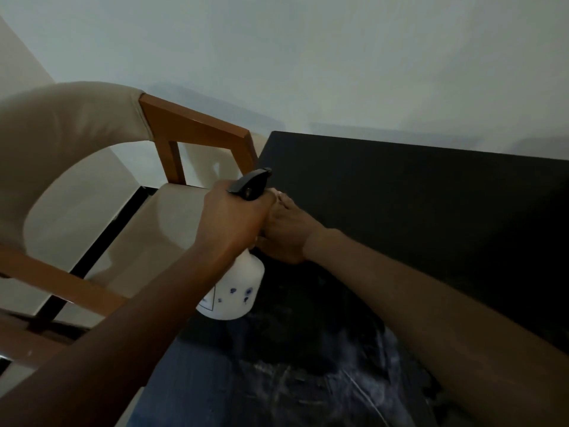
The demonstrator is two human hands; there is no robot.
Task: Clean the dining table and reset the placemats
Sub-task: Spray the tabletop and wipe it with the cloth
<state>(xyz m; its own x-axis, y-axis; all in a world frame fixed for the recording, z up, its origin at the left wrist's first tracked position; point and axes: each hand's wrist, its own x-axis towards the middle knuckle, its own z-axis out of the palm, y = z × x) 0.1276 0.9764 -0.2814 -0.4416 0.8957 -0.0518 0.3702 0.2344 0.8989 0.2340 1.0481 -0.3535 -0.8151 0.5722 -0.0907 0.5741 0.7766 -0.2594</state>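
Left hand (232, 220) wrapped around neck of white spray bottle (235, 291), black trigger head (251, 183) poking out at 12 o'clock of fist. Bottle tilted, base over near-left part of dark counter (415, 211); whether base touches counter, cannot tell. Right hand (284, 231) pressed against bottle at 3 o'clock of left hand, fingers curled; grip itself hidden. Pale smears (323, 374) on counter at 5 o'clock of bottle. Cream chair with wooden frame (197, 124) at 10 o'clock.
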